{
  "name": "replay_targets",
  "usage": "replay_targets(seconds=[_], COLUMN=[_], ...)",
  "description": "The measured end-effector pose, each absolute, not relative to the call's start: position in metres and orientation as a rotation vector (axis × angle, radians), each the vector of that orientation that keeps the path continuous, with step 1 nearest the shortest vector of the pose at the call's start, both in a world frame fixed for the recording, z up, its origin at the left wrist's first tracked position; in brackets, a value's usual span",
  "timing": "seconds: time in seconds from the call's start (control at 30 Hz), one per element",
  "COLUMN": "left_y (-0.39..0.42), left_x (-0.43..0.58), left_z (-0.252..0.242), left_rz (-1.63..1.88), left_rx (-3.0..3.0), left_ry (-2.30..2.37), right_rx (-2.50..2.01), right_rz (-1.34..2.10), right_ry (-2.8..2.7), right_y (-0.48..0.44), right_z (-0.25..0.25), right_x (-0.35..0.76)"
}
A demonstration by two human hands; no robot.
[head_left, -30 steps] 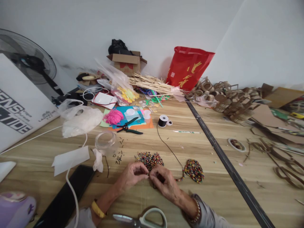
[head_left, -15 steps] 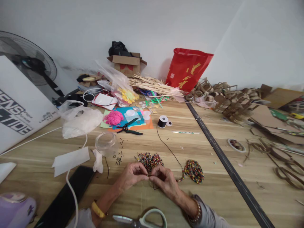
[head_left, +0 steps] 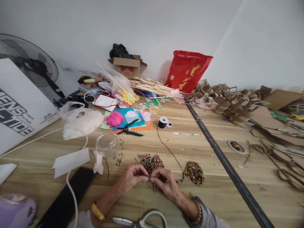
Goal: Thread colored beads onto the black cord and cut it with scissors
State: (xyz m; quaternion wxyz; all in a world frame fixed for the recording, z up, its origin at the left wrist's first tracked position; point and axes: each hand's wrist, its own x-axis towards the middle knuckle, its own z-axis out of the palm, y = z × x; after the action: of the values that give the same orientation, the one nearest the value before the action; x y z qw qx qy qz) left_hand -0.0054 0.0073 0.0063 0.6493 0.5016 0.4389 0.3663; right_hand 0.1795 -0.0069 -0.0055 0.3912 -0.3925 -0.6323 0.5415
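My left hand [head_left: 133,178] is closed in a pinch, its thumb and forefinger on something too small to make out. Fingertip to fingertip with it, my right hand [head_left: 166,183] pinches the black cord [head_left: 170,150], which hangs in a small loop under the fingers. That cord comes off a spool [head_left: 162,123] and carries a short row of threaded beads [head_left: 181,180] beside my right wrist. Just beyond both hands lies a heap of loose multicoloured beads [head_left: 149,161]. A coiled bead strand [head_left: 194,173] rests to the right.
Scissors [head_left: 152,220] lie at the front edge, close below my hands. Black pliers [head_left: 129,129] and pink yarn [head_left: 114,119] sit on coloured sheets. A clear jar [head_left: 106,144] stands left, near cut cord bits. A dark strip [head_left: 213,148] crosses the table.
Both hands stay almost in place, fingertips still together. The view has tipped slightly, so the surroundings sit a little lower in the picture.
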Motion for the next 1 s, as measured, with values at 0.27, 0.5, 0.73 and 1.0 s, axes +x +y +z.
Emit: replay_targets(seconds=[0.27,0.5,0.73,1.0], left_y=[0.007,0.008,0.007,0.005], left_x=[-0.005,-0.006,-0.004,-0.003], left_z=[0.006,0.003,0.003,0.004], left_rz=[0.827,0.805,0.794,0.786], left_rx=[1.142,1.148,1.158,1.183], left_ry=[1.024,1.022,1.004,0.993], right_rx=[-1.005,-1.007,-0.942,-0.911], right_rz=[1.435,1.369,1.229,1.502], right_ry=[-1.593,-1.652,-1.754,-1.647], right_y=[-0.007,-0.007,-0.007,-0.006], right_z=[-0.010,-0.006,0.003,0.001], right_x=[0.180,0.182,0.182,0.181])
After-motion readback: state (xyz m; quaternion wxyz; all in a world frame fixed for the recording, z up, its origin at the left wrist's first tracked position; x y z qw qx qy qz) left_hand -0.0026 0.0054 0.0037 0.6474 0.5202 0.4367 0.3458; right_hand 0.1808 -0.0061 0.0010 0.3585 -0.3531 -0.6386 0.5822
